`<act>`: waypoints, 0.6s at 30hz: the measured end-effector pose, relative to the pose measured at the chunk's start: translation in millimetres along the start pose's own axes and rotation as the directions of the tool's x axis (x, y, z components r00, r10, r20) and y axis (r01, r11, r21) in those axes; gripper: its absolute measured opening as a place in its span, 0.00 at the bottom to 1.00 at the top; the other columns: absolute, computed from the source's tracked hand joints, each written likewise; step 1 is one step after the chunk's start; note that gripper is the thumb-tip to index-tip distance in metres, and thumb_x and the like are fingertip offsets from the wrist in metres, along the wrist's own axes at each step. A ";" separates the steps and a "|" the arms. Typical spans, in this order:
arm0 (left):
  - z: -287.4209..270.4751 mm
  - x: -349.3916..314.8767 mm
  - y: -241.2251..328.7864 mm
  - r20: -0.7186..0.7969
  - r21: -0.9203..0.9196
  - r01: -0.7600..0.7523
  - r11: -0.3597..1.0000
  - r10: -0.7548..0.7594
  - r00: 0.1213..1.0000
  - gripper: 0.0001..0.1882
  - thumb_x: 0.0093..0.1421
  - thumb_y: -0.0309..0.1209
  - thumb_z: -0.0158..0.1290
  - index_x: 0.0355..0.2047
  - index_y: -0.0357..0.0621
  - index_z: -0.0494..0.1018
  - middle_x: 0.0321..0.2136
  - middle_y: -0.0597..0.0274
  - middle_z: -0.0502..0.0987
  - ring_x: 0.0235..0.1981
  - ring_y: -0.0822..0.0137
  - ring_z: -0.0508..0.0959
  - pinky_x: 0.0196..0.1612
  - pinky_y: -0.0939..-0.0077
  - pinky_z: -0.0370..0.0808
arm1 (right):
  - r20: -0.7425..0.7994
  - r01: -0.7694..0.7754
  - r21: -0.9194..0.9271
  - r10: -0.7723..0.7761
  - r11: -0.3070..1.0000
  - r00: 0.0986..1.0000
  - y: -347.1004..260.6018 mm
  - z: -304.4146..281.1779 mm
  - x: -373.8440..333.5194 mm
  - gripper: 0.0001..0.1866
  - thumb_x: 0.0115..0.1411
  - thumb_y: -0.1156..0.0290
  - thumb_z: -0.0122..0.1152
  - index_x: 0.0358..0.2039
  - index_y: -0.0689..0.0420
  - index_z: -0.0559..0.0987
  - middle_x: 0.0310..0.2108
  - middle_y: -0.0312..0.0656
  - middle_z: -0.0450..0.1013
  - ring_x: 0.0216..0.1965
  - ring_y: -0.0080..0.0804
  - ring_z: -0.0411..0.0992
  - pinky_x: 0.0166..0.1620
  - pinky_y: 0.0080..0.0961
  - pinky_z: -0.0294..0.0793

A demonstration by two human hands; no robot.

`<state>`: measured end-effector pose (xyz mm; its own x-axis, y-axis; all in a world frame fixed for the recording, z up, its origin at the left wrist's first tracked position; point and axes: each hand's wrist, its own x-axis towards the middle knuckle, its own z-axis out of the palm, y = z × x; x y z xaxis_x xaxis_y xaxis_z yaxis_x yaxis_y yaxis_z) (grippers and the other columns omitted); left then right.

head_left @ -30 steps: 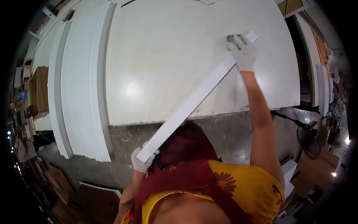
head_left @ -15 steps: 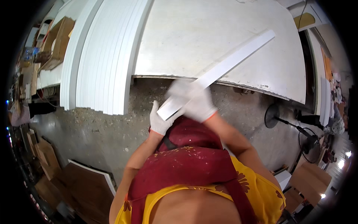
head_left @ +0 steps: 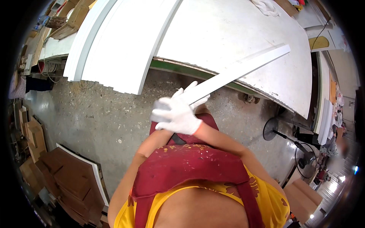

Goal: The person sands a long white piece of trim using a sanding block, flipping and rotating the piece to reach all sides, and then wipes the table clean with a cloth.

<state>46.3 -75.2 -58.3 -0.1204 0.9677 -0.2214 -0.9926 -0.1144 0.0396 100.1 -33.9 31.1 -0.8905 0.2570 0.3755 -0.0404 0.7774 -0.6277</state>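
Observation:
A long white board point(head_left: 235, 72) slants from over the table down toward my waist, its far end resting on the white tabletop. My left hand point(head_left: 187, 90), in a white knit glove, cups the near end from below; fingertips show on both sides of the board and the palm is hidden. My right hand point(head_left: 178, 117), gloved the same way, lies across the near end, over my left wrist. Under its fingers is a blurred grey pad point(head_left: 159, 107), whose exact kind I cannot make out.
Several white boards point(head_left: 125, 41) lie side by side on the left of the white table point(head_left: 213, 30), jutting past its edge. A white cloth point(head_left: 266, 7) lies at the back. A black fan point(head_left: 270, 129) stands right, brown panels point(head_left: 72, 178) lower left, a wooden box point(head_left: 74, 21) upper left.
My right hand has slid down the board toward its near end and my body. The view has shifted, so more of the table's underside and the back cloth show.

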 end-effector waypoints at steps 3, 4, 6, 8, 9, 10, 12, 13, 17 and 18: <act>-7.3 9.7 0.7 0.016 -0.330 0.078 0.941 -0.077 0.997 0.36 0.76 0.46 0.38 0.75 0.36 0.50 0.74 0.33 0.51 0.73 0.27 0.53 0.74 0.34 0.54 | -0.155 -0.195 -0.041 0.187 0.980 0.970 42.6 -86.1 8.5 0.19 0.52 0.57 0.71 0.43 0.51 0.85 0.45 0.45 0.77 0.41 0.45 0.78 0.46 0.39 0.77; -6.1 12.0 5.0 0.023 -0.478 0.125 0.869 -0.130 0.991 0.34 0.76 0.44 0.38 0.75 0.36 0.52 0.74 0.29 0.50 0.72 0.23 0.51 0.74 0.28 0.52 | -0.201 -0.515 0.190 0.546 0.836 0.813 58.7 -114.8 0.4 0.18 0.56 0.61 0.68 0.45 0.54 0.86 0.41 0.48 0.78 0.39 0.42 0.79 0.45 0.32 0.78; 0.3 13.1 7.1 0.044 -0.603 0.155 0.782 -0.162 0.986 0.34 0.75 0.43 0.38 0.75 0.36 0.52 0.74 0.28 0.49 0.72 0.19 0.49 0.72 0.23 0.50 | -0.529 -0.717 -0.089 0.577 0.691 0.622 121.3 -158.0 -33.6 0.25 0.60 0.52 0.67 0.52 0.56 0.85 0.53 0.58 0.76 0.45 0.48 0.78 0.51 0.40 0.78; 4.0 15.2 4.0 0.058 -0.597 0.180 0.782 -0.182 0.982 0.34 0.75 0.43 0.38 0.75 0.36 0.52 0.74 0.28 0.49 0.71 0.18 0.49 0.72 0.22 0.50 | -0.729 -0.833 -0.396 0.418 0.387 0.542 176.2 -158.5 -75.6 0.25 0.60 0.51 0.67 0.49 0.56 0.86 0.53 0.59 0.77 0.47 0.51 0.78 0.56 0.46 0.75; 3.9 15.3 3.6 0.035 -0.514 0.163 0.842 -0.169 0.985 0.34 0.75 0.43 0.38 0.75 0.37 0.51 0.74 0.31 0.49 0.73 0.25 0.50 0.73 0.27 0.52 | -0.631 -0.771 -0.357 0.473 0.527 0.615 159.3 -147.5 -63.6 0.22 0.60 0.52 0.67 0.48 0.54 0.86 0.52 0.58 0.78 0.46 0.51 0.79 0.54 0.47 0.75; -2.9 17.6 3.3 0.068 -0.525 0.160 0.836 -0.146 0.987 0.34 0.75 0.43 0.40 0.75 0.38 0.53 0.73 0.33 0.53 0.73 0.30 0.53 0.73 0.30 0.54 | -0.520 -0.699 -0.293 0.505 0.652 0.689 131.8 -125.1 -46.8 0.20 0.61 0.54 0.67 0.47 0.52 0.87 0.51 0.58 0.79 0.45 0.52 0.79 0.52 0.47 0.76; -24.9 17.7 1.3 0.118 -0.548 0.161 0.821 -0.115 0.986 0.33 0.74 0.43 0.42 0.73 0.39 0.56 0.72 0.38 0.59 0.73 0.39 0.58 0.73 0.35 0.57 | -0.307 -0.343 -0.531 0.201 0.775 0.930 70.1 -68.0 -22.9 0.16 0.55 0.56 0.72 0.44 0.42 0.87 0.43 0.52 0.79 0.40 0.46 0.79 0.39 0.43 0.78; -18.3 12.6 -0.5 -0.003 0.015 -0.037 0.999 0.037 0.999 0.31 0.74 0.42 0.42 0.72 0.38 0.59 0.69 0.41 0.64 0.71 0.45 0.63 0.73 0.39 0.60 | -0.295 -0.185 -0.483 0.040 0.856 0.955 51.4 -42.2 -18.4 0.18 0.52 0.54 0.72 0.44 0.41 0.87 0.44 0.49 0.77 0.38 0.45 0.78 0.39 0.46 0.78; 4.9 12.9 -1.1 -0.281 0.347 -0.052 0.936 0.157 0.947 0.31 0.74 0.41 0.43 0.71 0.37 0.60 0.67 0.41 0.66 0.69 0.48 0.68 0.72 0.42 0.62 | -0.055 -0.069 -0.414 0.050 0.908 0.997 17.2 -15.8 -22.2 0.24 0.50 0.53 0.72 0.50 0.36 0.85 0.52 0.45 0.76 0.45 0.45 0.77 0.47 0.45 0.77; 7.7 13.8 -1.1 -0.332 0.252 -0.055 0.966 0.140 0.933 0.31 0.74 0.41 0.43 0.71 0.37 0.59 0.67 0.40 0.66 0.68 0.47 0.68 0.72 0.41 0.62 | -0.018 -0.067 -0.393 0.066 0.917 0.998 24.8 -30.5 -21.2 0.25 0.50 0.53 0.72 0.51 0.36 0.85 0.52 0.45 0.76 0.46 0.45 0.77 0.48 0.44 0.76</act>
<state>45.8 -60.0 -53.9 -0.2556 0.8122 -0.5245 -0.9490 -0.1072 0.2964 131.8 -2.6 28.4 -0.8828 0.3178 0.3459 0.2010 0.9211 -0.3333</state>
